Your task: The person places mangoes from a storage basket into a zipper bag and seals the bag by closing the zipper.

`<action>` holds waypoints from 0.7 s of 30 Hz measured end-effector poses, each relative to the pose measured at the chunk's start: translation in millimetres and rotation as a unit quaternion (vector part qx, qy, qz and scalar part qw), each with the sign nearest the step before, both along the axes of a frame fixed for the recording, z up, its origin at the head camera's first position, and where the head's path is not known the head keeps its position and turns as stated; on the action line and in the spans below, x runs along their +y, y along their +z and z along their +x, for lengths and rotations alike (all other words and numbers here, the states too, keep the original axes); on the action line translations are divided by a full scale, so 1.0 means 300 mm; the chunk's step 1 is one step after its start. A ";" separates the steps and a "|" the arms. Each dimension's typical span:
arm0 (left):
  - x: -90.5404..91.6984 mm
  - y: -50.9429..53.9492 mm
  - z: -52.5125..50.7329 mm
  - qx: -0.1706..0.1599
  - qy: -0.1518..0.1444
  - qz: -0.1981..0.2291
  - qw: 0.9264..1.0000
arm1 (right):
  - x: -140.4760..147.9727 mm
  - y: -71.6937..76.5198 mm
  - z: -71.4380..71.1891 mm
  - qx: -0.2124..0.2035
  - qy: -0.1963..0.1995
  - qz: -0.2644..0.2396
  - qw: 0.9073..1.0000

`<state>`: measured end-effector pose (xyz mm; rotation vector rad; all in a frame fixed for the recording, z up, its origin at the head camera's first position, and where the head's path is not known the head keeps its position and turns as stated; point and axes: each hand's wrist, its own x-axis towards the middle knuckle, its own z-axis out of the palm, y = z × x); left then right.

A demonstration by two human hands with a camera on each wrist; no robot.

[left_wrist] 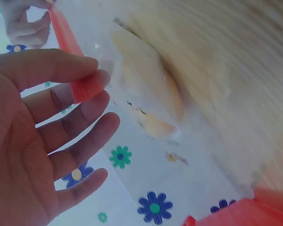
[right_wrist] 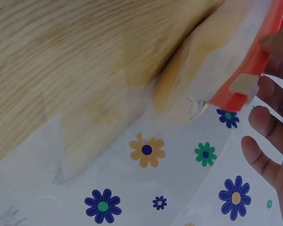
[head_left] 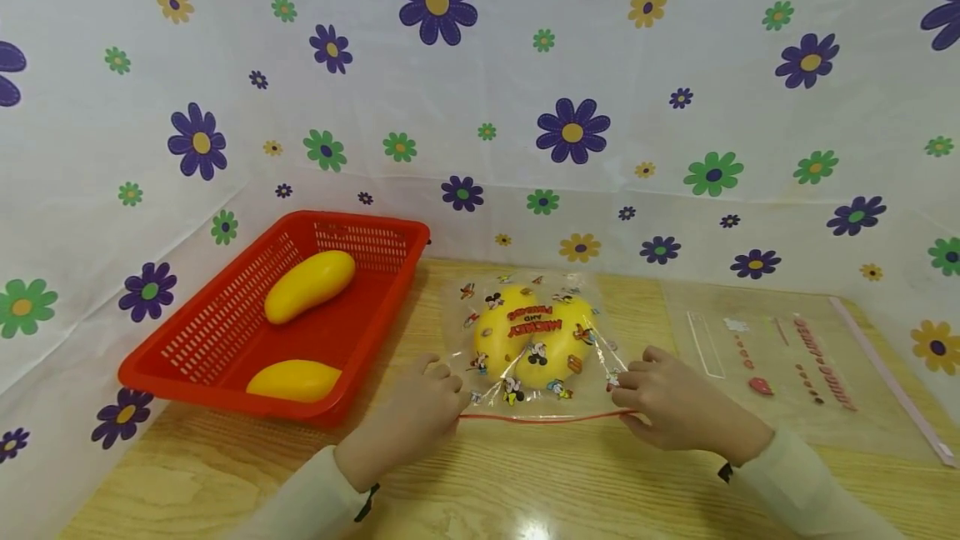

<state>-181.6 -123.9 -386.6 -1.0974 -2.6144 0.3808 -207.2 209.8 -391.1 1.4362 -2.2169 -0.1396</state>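
Note:
A clear zip bag (head_left: 542, 405) with printed cartoon figures lies on the wooden table, its red zip edge (head_left: 517, 418) toward me. Two plump yellow mango-like fruits (head_left: 558, 361) sit side by side inside it. At the left end of the zip, my left hand (head_left: 420, 407) pinches the red strip (left_wrist: 87, 88) between thumb and index finger, the other fingers loosely bent. My right hand (head_left: 667, 402) pinches the strip's right end, where a pale zip slider (right_wrist: 244, 84) shows beside the fingers in the right wrist view.
To the left stands a red slotted plastic basket (head_left: 378, 340) holding two more yellow fruits (head_left: 311, 283). Another clear zip bag (head_left: 757, 415) with red print and a pink zip strip lies flat on the right. A flower-patterned white sheet (head_left: 495, 57) encloses the table's back and sides.

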 end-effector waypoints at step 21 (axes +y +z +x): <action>0.146 -0.031 0.048 -0.027 -0.193 0.040 0.980 | 0.124 0.014 -0.086 0.046 -0.056 -0.010 0.997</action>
